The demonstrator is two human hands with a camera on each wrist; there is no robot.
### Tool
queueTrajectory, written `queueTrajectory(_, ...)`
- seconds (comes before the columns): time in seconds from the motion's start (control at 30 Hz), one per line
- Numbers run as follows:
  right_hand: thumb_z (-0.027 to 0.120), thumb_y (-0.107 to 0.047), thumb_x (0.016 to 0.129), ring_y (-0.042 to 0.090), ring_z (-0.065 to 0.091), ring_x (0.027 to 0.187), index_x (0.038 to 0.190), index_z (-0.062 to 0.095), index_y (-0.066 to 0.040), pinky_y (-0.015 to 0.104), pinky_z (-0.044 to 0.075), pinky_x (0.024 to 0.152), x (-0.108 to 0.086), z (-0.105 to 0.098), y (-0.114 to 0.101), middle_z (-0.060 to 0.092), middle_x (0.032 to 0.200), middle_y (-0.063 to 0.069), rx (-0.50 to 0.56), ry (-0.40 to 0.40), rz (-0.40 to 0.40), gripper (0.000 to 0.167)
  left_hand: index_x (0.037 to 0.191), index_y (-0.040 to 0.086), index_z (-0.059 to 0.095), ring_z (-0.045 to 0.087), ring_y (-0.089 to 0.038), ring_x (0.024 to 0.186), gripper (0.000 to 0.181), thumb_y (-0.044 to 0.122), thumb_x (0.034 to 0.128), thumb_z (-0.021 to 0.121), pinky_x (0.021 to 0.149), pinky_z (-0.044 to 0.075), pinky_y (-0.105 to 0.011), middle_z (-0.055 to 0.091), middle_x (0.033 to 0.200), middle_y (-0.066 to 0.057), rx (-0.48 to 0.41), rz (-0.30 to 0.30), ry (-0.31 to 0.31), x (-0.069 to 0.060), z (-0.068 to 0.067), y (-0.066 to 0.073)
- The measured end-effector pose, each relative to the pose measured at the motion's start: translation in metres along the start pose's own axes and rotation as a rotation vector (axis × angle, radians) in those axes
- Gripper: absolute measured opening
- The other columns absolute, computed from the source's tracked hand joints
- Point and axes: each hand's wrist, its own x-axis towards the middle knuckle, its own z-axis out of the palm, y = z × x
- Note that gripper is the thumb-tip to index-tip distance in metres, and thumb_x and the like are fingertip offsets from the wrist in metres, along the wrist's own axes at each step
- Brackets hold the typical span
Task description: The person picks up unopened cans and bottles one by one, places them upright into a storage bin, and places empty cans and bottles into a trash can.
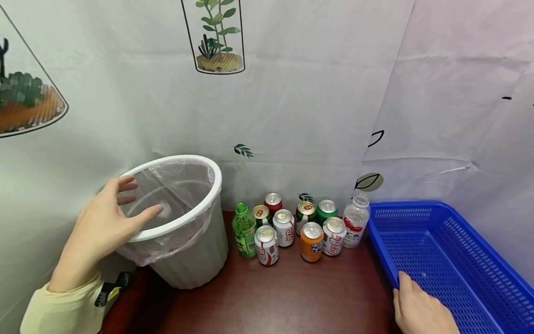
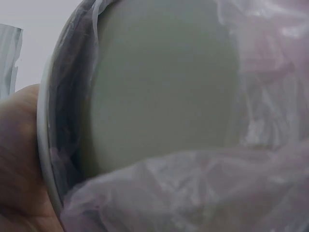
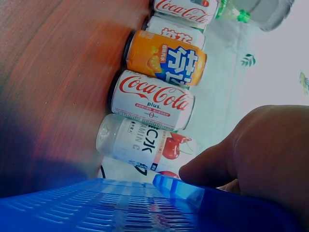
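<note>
A white bin (image 1: 189, 260) lined with a thin plastic bag stands at the left. My left hand (image 1: 98, 222) is at its near-left rim, fingers spread over the opening, thumb apart; the left wrist view shows part of the hand (image 2: 21, 159) beside the rim (image 2: 44, 140). Over at the right, my right hand (image 1: 423, 308) grips the left edge of a blue perforated basket (image 1: 385, 255). In the right wrist view that hand (image 3: 256, 159) has its thumb on the basket's edge (image 3: 212, 198).
Between bin and basket stand a green bottle (image 1: 244, 232), several cans, including an orange can (image 1: 311, 242) and a white can (image 1: 266, 246), and a clear bottle (image 1: 356, 221) beside the basket. A patterned cloth (image 1: 300, 116) hangs behind the dark red table (image 1: 300, 301).
</note>
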Motion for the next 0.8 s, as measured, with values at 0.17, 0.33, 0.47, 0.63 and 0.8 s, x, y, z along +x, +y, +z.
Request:
queueTrajectory(0.17,0.055,-0.017,0.102,0.037,0.068,0.073,0.132,0.044,0.016,0.054,0.052,0.057,0.000,0.000,0.000,0.068,0.100,0.026,0.004,-0.013,0.006,0.046,0.161,0.011,0.031,0.059,-0.046,0.128,0.102,0.059,0.0846,0.079,0.091,0.043,-0.060,0.054,0.152,-0.017,-0.009,0.002,0.023,-0.002,0.000,0.002)
queueTrajectory(0.33,0.055,-0.018,0.102,0.036,0.068,0.073,0.132,0.045,0.016,0.054,0.052,0.057,-0.001,0.000,-0.001,0.068,0.099,0.025,0.003,0.014,-0.001,0.046,0.161,0.013,0.032,0.060,-0.044,0.127,0.099,0.057,0.0854,0.079,0.089,0.043,-0.058,0.055,0.151,-0.017,-0.012,0.007,0.041,-0.005,-0.001,0.003)
queueTrajectory(0.47,0.056,-0.018,0.102,0.037,0.068,0.072,0.131,0.045,0.016,0.054,0.052,0.056,-0.002,0.000,-0.001,0.068,0.099,0.026,0.004,0.030,-0.006,0.046,0.160,0.014,0.033,0.061,-0.045,0.125,0.096,0.054,0.0860,0.079,0.088,0.042,-0.058,0.056,0.149,-0.018,-0.020,0.021,0.058,-0.007,-0.001,0.005)
queueTrajectory(0.63,0.056,-0.018,0.101,0.037,0.068,0.072,0.131,0.046,0.016,0.054,0.052,0.055,-0.003,0.001,-0.001,0.068,0.099,0.026,0.004,0.050,-0.015,0.046,0.159,0.014,0.036,0.061,-0.044,0.123,0.093,0.051,0.0859,0.081,0.088,0.041,-0.057,0.059,0.146,-0.018,-0.021,0.033,0.081,-0.010,0.000,0.008)
queueTrajectory(0.8,0.056,-0.018,0.101,0.039,0.068,0.073,0.132,0.045,0.016,0.055,0.052,0.056,-0.002,0.000,-0.001,0.068,0.100,0.028,0.003,0.040,-0.013,0.047,0.157,0.016,0.040,0.060,-0.041,0.120,0.089,0.049,0.0861,0.081,0.082,0.038,-0.043,0.061,0.142,-0.019,-0.028,0.054,0.098,-0.013,-0.001,0.014)
